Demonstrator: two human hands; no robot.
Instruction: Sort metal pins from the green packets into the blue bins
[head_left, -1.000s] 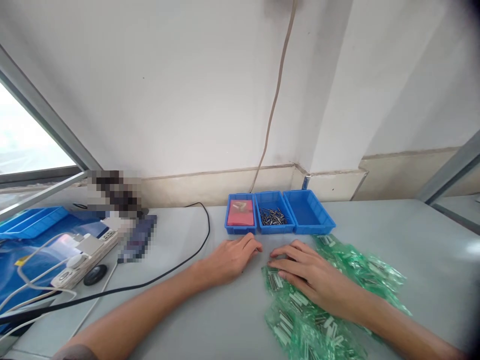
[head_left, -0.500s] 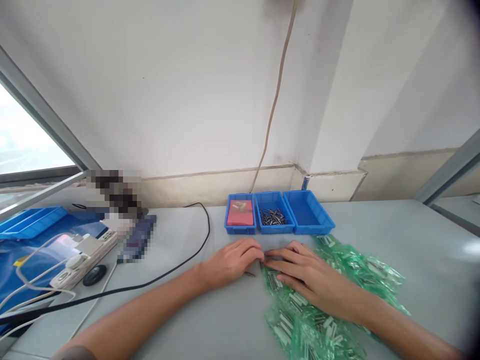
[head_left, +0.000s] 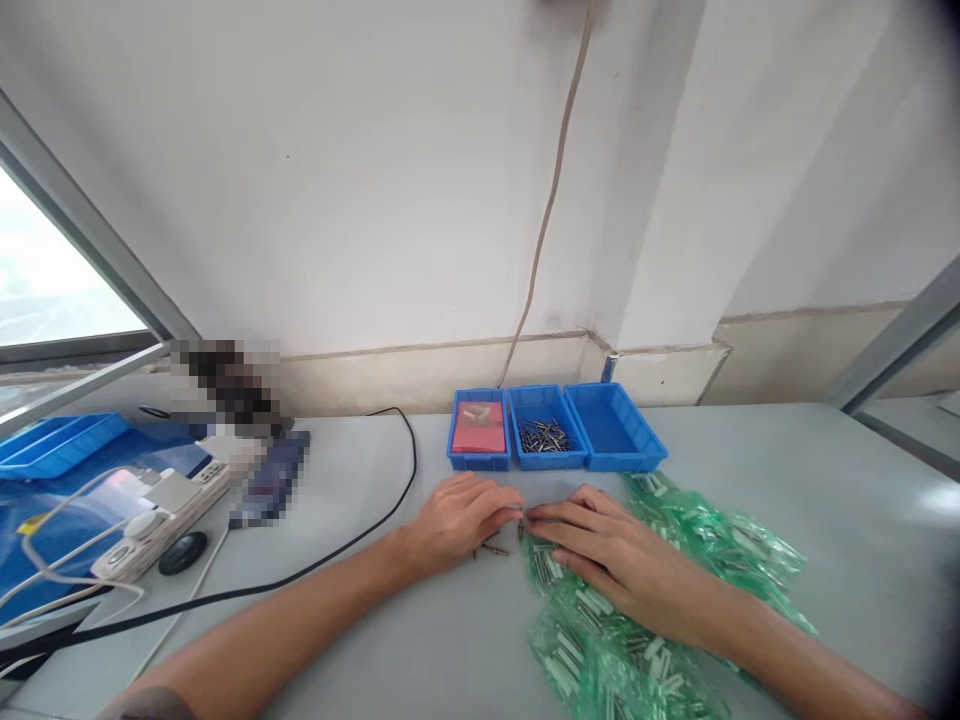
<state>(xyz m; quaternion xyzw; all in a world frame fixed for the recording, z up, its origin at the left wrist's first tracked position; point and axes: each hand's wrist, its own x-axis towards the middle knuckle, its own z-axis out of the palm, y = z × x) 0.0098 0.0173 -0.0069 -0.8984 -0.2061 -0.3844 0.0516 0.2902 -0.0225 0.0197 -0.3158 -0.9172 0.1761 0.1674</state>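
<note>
The fingers of my left hand [head_left: 469, 525] are bent, curling in towards the thumb, and their tips come close to those of my right; I cannot tell whether they pinch anything. My right hand [head_left: 600, 545] lies palm down, its fingers reaching left and slightly spread over the upper edge of a green plastic bag [head_left: 547, 567]; from here I cannot tell whether they grip it. Small metal pins [head_left: 495, 549] lie on the bench [head_left: 420, 650] just below my left hand, and another stands out in the narrow gap between my two hands. Below my right hand and forearm more green bags [head_left: 600, 620] are heaped, with metal pins and white pieces showing through the film. A further pile of green bags [head_left: 720, 530] spreads out to the right beyond my wrist.

Past my hands, three blue bins sit side by side near the wall [head_left: 375, 180]: the left bin [head_left: 478, 464] holds something red and flat, the middle bin [head_left: 547, 461] a heap of small metal pieces, and the right bin [head_left: 626, 463] stands nearest the bags. Farther left, a black cable [head_left: 300, 578] runs across the bench towards a white power strip [head_left: 161, 525].
</note>
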